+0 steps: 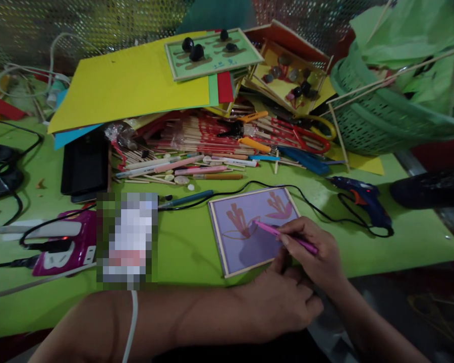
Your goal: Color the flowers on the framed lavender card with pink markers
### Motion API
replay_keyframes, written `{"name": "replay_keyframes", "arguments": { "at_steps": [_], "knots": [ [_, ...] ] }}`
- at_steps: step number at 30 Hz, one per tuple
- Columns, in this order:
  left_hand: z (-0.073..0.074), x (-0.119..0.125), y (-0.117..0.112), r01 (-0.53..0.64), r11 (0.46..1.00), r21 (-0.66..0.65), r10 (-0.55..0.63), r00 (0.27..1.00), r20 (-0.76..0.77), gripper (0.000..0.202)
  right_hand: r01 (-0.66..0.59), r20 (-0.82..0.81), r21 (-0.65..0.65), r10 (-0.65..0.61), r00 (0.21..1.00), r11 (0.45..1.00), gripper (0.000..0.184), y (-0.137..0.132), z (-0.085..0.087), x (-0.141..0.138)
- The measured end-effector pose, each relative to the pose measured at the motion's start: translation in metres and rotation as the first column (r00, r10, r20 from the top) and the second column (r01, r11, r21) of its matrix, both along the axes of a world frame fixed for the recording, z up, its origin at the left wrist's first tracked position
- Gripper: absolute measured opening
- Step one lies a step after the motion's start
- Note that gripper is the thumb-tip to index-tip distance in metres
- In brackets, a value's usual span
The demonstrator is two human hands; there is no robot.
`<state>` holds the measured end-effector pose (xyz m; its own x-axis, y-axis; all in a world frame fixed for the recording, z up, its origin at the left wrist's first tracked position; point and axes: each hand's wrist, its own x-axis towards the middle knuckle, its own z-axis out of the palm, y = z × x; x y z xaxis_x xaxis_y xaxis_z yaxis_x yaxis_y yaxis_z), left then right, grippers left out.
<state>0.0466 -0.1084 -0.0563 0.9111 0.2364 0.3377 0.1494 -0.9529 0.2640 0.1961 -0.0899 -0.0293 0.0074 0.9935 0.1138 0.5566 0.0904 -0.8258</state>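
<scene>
A purple card framed with thin wooden sticks (245, 252) lies on the green table. It bears two drawn flower shapes in brown and pink, one with outlined leaves. My right hand (316, 249) is closed around a pink marker pen (270, 229), its tip at the right leaf of the left flower. Stretched across the table front, my left arm ends in my left hand (283, 300), which grips the frame at its lower right edge; its fingers are curled and partly hidden under the right hand.
A phone with a blurred screen (130, 237) and a purple power strip (75, 242) lie left. Pens, scissors (314, 133) and stick bundles (196, 132) crowd behind, below yellow sheets (136, 85). A glue gun (366, 199) and green basket (386, 118) stand right; a black cable crosses behind the card.
</scene>
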Motion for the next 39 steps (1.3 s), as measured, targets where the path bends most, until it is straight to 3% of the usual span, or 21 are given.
{"name": "replay_keyframes", "arguments": {
  "at_steps": [13,29,39],
  "knots": [
    [-0.0051,-0.0005,-0.0026,-0.009,0.999,0.035,0.009,1.000,0.001,0.015,-0.129,0.015,-0.011,0.130,0.991,0.992,0.008,0.0014,0.0015,0.0022],
    [-0.0045,-0.0020,-0.0047,-0.061,0.996,0.058,0.058,0.997,0.050,0.018,-0.151,-0.027,-0.081,0.149,0.988,0.985,0.008,-0.0007,0.0050,0.0066],
    [0.0009,-0.0038,-0.0030,-0.044,0.996,0.080,0.043,0.999,0.004,0.019,-0.175,-0.056,-0.076,0.171,0.984,0.982,0.009,-0.0005,0.0050,0.0072]
  ]
}}
